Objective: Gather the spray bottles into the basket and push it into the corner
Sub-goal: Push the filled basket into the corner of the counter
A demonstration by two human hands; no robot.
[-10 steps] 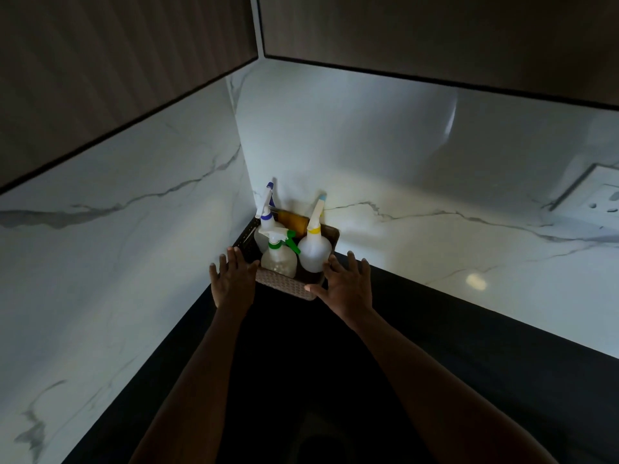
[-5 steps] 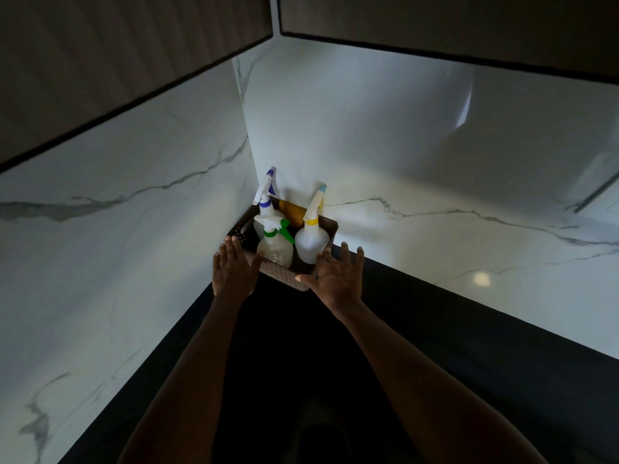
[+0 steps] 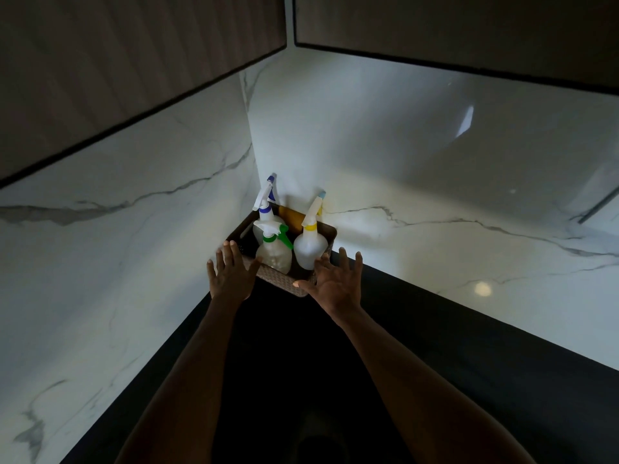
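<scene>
A brown woven basket [image 3: 283, 284] sits in the corner where the two marble walls meet, on a dark counter [image 3: 435, 346]. Three spray bottles stand in it: one with a blue trigger [image 3: 265, 209] at the back left, one with a green trigger [image 3: 274, 252] in front, one with a yellow collar [image 3: 310, 244] at the right. My left hand [image 3: 231, 276] rests flat, fingers spread, against the basket's front left edge. At the front right corner my right hand [image 3: 336, 283] is spread the same way. Neither hand grips anything.
White marble backsplash walls [image 3: 134, 262] close the corner on the left and behind. Dark upper cabinets [image 3: 435, 25] hang above. An orange-brown item [image 3: 291, 214] shows at the basket's back. The dark counter extends to the right and toward me.
The basket with the bottles has slid farther back into the corner, and both hands followed it with fingers spread. The view tilted slightly upward.
</scene>
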